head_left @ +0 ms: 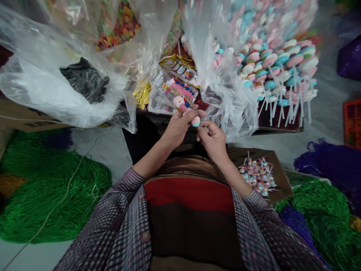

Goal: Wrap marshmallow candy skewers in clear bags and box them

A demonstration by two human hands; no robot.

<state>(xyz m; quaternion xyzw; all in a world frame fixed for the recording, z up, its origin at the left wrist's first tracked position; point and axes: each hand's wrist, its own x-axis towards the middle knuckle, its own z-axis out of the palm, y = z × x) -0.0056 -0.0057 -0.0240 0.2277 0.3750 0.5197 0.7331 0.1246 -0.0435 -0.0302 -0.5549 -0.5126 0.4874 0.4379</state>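
A small pink, white and blue marshmallow candy [195,121] sits between my two hands in front of the table edge. My left hand [178,127] is closed, its thumb and fingers pinching at the candy's upper left. Closed as well, my right hand [210,137] has thumb and forefinger pinched at the candy's blue lower side; any stick there is hidden. Just beyond my left fingertips is a pink and white piece with red dots [180,101]; whether I hold it is unclear. Printed plastic wrappers [182,89] lie behind it, beside gold twist ties [142,94].
Marshmallow lollipops [279,71] are heaped at the table's right, sticks over the edge. Clear plastic bags [231,101] crowd the table, one with ring-shaped candies [121,28]. A cardboard box [282,177] of wrapped lollipops stands at lower right. Green strands [56,188] lie on the left floor.
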